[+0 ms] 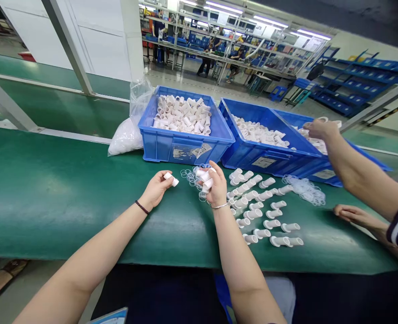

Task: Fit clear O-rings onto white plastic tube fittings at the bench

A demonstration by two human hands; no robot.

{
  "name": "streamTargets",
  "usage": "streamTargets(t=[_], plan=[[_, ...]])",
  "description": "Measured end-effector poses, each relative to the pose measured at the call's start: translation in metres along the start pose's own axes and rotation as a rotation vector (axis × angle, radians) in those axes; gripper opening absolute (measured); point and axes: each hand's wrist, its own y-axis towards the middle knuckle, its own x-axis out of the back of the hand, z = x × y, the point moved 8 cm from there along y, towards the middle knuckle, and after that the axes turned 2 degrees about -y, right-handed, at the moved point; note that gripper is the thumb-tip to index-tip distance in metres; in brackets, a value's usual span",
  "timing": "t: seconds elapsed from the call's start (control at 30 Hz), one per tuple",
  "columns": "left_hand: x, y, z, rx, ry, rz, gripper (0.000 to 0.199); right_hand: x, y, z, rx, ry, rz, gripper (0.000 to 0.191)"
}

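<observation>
My left hand [157, 189] pinches one white plastic fitting [171, 179] over the green table [84, 198]. To its right, my right hand [216, 185] is closed around several white fittings [207, 179]. Thin clear rings [191, 177] lie on the table between and beneath my hands. Many white fittings [252, 213] stand or lean in loose rows just right of my right hand. Behind my hands, a blue bin [158, 146] holds a heap of white fittings [181, 114].
Two more blue bins [246, 155] [330, 173] with fittings stand at the back right. A bag [127, 135] sits by the left bin. Another person's hands [323, 130] [357, 216] are at the right, near a pile of clear rings [303, 190].
</observation>
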Motion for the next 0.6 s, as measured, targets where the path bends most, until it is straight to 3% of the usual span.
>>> streamTargets(t=[0.07, 0.13, 0.27, 0.37, 0.47, 0.6], plan=[[0.006, 0.003, -0.002, -0.039, 0.053, -0.036, 0.036, 0.006, 0.005, 0.008, 0.048, -0.077, -0.018, 0.034], [0.011, 0.005, -0.003, -0.046, 0.038, -0.057, 0.037, 0.002, 0.012, 0.019, 0.143, -0.318, 0.008, 0.028], [0.016, 0.009, -0.005, -0.072, -0.027, -0.085, 0.046, -0.043, 0.02, 0.034, 0.454, -1.21, 0.199, 0.013], [0.019, 0.01, -0.008, -0.097, -0.023, -0.102, 0.047, -0.077, 0.025, 0.016, 0.511, -1.761, 0.395, 0.025], [0.02, 0.011, -0.007, -0.077, -0.001, -0.094, 0.041, -0.097, 0.028, -0.005, 0.489, -2.022, 0.55, 0.032], [0.019, 0.012, -0.008, -0.065, 0.045, -0.072, 0.037, -0.106, 0.029, -0.022, 0.493, -2.121, 0.612, 0.031]])
